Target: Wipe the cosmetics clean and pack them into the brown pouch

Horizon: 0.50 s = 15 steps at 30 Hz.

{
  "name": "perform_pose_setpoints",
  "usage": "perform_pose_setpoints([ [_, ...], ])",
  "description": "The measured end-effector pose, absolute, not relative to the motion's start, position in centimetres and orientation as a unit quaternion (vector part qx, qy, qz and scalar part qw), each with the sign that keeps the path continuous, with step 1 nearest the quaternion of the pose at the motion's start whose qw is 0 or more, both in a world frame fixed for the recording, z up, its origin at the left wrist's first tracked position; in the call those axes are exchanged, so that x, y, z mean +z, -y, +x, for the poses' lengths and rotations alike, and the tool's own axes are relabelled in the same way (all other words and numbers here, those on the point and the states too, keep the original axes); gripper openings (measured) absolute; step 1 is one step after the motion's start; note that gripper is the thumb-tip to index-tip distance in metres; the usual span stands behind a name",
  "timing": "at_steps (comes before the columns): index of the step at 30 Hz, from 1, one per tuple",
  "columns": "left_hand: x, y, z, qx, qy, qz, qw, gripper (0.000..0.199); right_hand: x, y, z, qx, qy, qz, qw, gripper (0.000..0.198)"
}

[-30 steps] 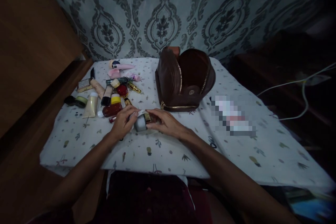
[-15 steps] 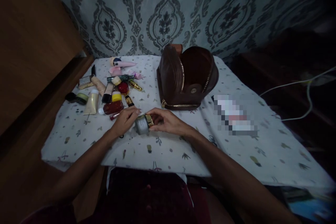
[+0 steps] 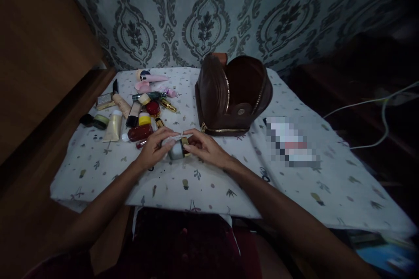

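A frosted glass jar with a gold cap [image 3: 176,152] lies on its side just above the cloth, between my two hands. My left hand [image 3: 154,147] is closed round the jar's glass end, thumb in front and fingers over the top. My right hand [image 3: 209,149] grips the gold cap end between thumb and fingers. Left of the hands lie a dark red bottle [image 3: 140,132] with a white cap and a yellow-lidded pot [image 3: 144,118]. A brown zippered bag [image 3: 212,100] stands beyond my right hand, its top open.
More cosmetics crowd the left: a cream tube [image 3: 113,126], a green jar [image 3: 101,122], a pink tube [image 3: 155,78] and several others. A blurred-out flat object [image 3: 291,141] lies right of the bag. A white cable [image 3: 369,100] hangs by the table's right side.
My left hand has shifted right and closed further round the jar, its fingers now over the top. My right fingers have moved over the cap. The jar stays in about the same place.
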<state>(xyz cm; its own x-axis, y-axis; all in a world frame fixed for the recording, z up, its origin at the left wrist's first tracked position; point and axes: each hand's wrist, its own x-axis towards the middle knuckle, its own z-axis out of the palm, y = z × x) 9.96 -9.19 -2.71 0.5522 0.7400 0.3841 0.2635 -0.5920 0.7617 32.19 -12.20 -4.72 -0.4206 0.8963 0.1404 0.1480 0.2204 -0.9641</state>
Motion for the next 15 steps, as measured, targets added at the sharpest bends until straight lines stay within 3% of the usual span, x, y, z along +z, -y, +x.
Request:
perform_pose_setpoints([
  [5, -3.00, 9.21, 9.92, 0.318, -0.296, 0.852, 0.292, 0.055, -4.52, 12.04, 32.47, 0.469, 0.691, -0.398, 0.379, 0.052],
  [9, -3.07, 9.09, 10.06, 0.309, -0.308, 0.845, 0.308, 0.050, -4.75, 11.67, 32.99, 0.502, 0.698, -0.361, 0.363, 0.068],
  [15, -3.10, 9.04, 9.94, 0.332, -0.294, 0.848, 0.290, 0.041, -4.55, 12.07, 32.70, 0.497, 0.694, -0.369, 0.367, 0.055],
])
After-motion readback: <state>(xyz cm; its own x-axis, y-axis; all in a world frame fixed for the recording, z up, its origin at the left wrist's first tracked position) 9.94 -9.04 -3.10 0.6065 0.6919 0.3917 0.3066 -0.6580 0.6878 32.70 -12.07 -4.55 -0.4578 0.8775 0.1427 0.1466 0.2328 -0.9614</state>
